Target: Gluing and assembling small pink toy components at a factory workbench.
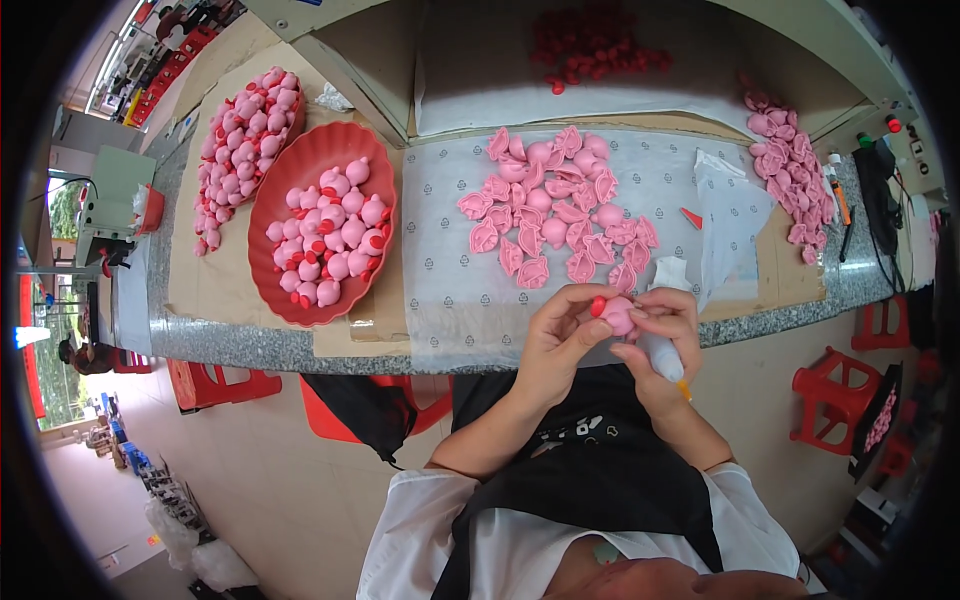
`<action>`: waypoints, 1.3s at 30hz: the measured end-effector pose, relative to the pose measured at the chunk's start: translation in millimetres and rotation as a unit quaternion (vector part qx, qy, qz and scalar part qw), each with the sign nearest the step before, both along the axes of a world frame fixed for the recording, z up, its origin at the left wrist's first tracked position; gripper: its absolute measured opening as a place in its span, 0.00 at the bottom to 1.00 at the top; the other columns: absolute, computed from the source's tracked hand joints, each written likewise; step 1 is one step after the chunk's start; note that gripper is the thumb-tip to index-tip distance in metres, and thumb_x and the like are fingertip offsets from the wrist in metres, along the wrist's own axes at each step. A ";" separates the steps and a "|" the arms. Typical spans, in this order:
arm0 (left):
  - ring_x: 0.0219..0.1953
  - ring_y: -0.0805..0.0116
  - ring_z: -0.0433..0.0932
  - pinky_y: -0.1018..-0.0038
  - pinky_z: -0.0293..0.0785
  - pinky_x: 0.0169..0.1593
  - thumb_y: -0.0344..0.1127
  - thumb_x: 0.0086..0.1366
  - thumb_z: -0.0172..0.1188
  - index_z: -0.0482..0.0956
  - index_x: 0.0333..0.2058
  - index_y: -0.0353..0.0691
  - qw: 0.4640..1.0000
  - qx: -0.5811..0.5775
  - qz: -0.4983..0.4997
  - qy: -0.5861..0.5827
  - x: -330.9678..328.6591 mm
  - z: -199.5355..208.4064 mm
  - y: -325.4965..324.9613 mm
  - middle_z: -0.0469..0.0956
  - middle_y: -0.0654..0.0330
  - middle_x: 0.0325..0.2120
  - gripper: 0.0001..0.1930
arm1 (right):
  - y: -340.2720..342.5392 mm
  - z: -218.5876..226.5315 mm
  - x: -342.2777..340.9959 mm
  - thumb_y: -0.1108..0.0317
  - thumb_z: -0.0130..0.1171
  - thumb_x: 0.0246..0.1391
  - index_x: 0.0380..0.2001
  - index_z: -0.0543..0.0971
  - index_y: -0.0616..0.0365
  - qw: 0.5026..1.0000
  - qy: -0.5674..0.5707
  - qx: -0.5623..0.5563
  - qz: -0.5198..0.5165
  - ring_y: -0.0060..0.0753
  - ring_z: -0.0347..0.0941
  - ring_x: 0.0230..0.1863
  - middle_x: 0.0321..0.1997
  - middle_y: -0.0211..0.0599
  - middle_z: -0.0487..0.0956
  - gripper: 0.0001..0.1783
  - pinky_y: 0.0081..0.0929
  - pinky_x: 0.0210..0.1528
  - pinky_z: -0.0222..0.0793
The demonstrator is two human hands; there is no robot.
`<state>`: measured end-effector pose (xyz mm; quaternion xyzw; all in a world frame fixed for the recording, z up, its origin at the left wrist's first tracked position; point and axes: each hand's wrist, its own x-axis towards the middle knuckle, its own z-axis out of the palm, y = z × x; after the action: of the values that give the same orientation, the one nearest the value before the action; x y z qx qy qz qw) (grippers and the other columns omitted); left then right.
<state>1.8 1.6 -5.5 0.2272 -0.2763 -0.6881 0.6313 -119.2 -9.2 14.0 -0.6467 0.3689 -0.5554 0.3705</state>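
Note:
Above the bench's front edge, my left hand (560, 335) pinches a small round pink toy piece (618, 316) with a red knob on its left side. My right hand (668, 335) meets it from the other side, its fingertips on the pink piece. Tucked in the same right hand is a white squeeze bottle (662, 357) with an orange-yellow tip pointing down toward me. Just beyond my hands, several pink hollow shells and round pink pieces (560, 205) lie spread on printed white paper (450, 270).
A red fluted bowl (262, 265) of pink-and-red pieces stands at left, beside a further heap (245, 140). Pink shells (790, 170) pile at right, near an orange marker (843, 205). Red parts (595, 50) lie inside the open-fronted box (360, 75). Red stools (835, 395) stand on the floor.

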 end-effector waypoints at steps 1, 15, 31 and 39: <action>0.41 0.73 0.67 0.77 0.62 0.46 0.28 0.54 0.51 0.66 0.41 0.34 0.999 0.003 0.001 -0.038 1.2 -0.4 -1.0 0.68 0.57 0.38 0.14 | -2.1 1.3 -2.1 0.73 0.61 0.34 0.30 0.72 0.63 1.000 0.000 0.000 0.001 0.24 0.65 0.29 0.33 0.38 0.68 0.15 0.18 0.30 0.63; 0.37 0.76 0.65 0.82 0.60 0.42 0.31 0.58 0.46 0.64 0.46 0.34 0.980 -0.009 0.019 -0.200 5.8 5.2 -4.1 0.66 0.61 0.37 0.16 | -42.7 13.4 -13.4 0.74 0.58 0.37 0.26 0.68 0.62 0.886 -0.115 0.394 0.215 0.14 0.60 0.16 0.19 0.28 0.66 0.11 0.10 0.13 0.53; 0.34 0.79 0.66 0.83 0.63 0.38 0.37 0.59 0.45 0.62 0.48 0.35 0.990 0.027 0.036 -0.136 -1.5 0.4 -3.2 0.68 0.62 0.36 0.19 | -39.2 4.7 -9.2 0.75 0.58 0.37 0.26 0.69 0.61 0.888 -0.122 0.388 0.216 0.16 0.63 0.19 0.19 0.28 0.66 0.11 0.10 0.13 0.55; 0.33 0.79 0.65 0.84 0.62 0.37 0.36 0.58 0.47 0.61 0.48 0.35 0.989 0.023 0.049 -0.137 -5.7 5.1 -5.3 0.67 0.62 0.34 0.19 | -35.7 3.3 -10.2 0.76 0.56 0.40 0.29 0.70 0.61 0.907 -0.107 0.356 0.200 0.12 0.58 0.17 0.19 0.25 0.65 0.10 0.09 0.16 0.52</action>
<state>-3.9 -3.6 -0.4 0.3470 -0.3334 -0.6249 0.6148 -129.4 -44.9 17.3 -0.4687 0.3633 -0.3673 0.7165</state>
